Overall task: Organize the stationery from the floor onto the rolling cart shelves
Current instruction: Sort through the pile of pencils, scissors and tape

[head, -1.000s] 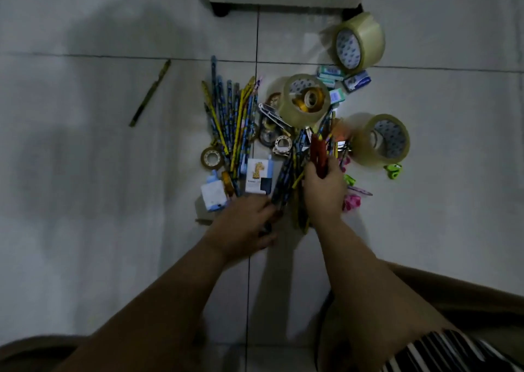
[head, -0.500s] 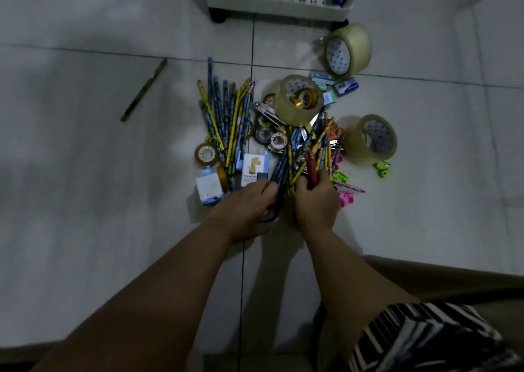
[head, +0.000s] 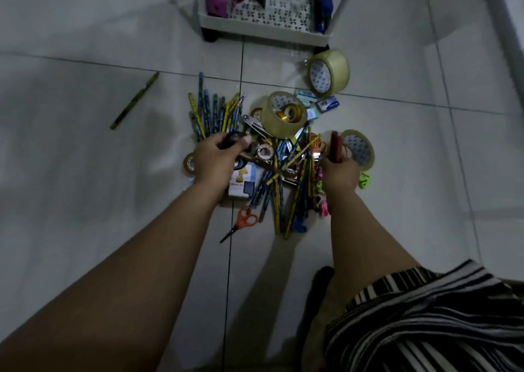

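Stationery lies in a heap on the tiled floor: many pencils (head: 279, 181), three big clear tape rolls (head: 283, 113), small tape rolls (head: 265, 152) and orange scissors (head: 244, 220). Over the heap's left side, my left hand (head: 217, 157) grips a dark looped object (head: 233, 139); I cannot tell what it is. My right hand (head: 338, 173) holds a red stick-like item (head: 336, 147) upright at the heap's right side. The white rolling cart (head: 266, 29) stands just beyond, and its bottom shelf holds several items.
A lone green pencil (head: 133, 102) lies apart on the left. Small staple boxes (head: 327, 105) sit between two of the tape rolls. A white giraffe box (head: 245, 183) lies under my left wrist. My striped clothing (head: 425, 320) fills the lower right.
Both hands rose off the near end of the heap. The left moved up and left with the dark object, the right moved right with the red item. The orange scissors are now uncovered.
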